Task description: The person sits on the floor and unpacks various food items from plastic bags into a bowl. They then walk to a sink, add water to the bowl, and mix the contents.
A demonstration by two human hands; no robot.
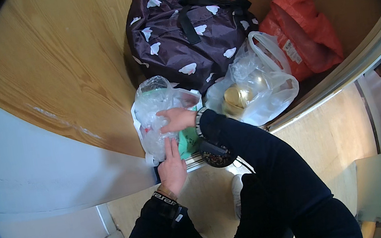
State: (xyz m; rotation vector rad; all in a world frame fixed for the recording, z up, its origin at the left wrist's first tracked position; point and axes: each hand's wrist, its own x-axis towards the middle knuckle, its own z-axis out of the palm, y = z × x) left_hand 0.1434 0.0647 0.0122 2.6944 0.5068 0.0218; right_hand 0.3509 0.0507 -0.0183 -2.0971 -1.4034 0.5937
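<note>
A white and green bag [189, 143] stands at the front of a wooden compartment, stuffed with crumpled clear plastic packaging [151, 111]. My right hand [179, 118] reaches in from the right, with a bulge of this plastic between thumb and fingers. From below, my left hand [172, 169] lays its extended fingers on the lower part of the same plastic; whether it grips any is hidden. A small red patch shows through the packaging. To the right, against the bag's side, is a white translucent plastic bag [269, 106] holding gold-coloured round items [233, 96].
Behind sits a dark purple duffel bag [173, 48] with white animal prints and black straps. A red bag [302, 30] leans at the right. Metal sliding-door track [336, 87] edges the compartment. A round dark object [216, 153] is by my right forearm; a white shoe [237, 192] is below.
</note>
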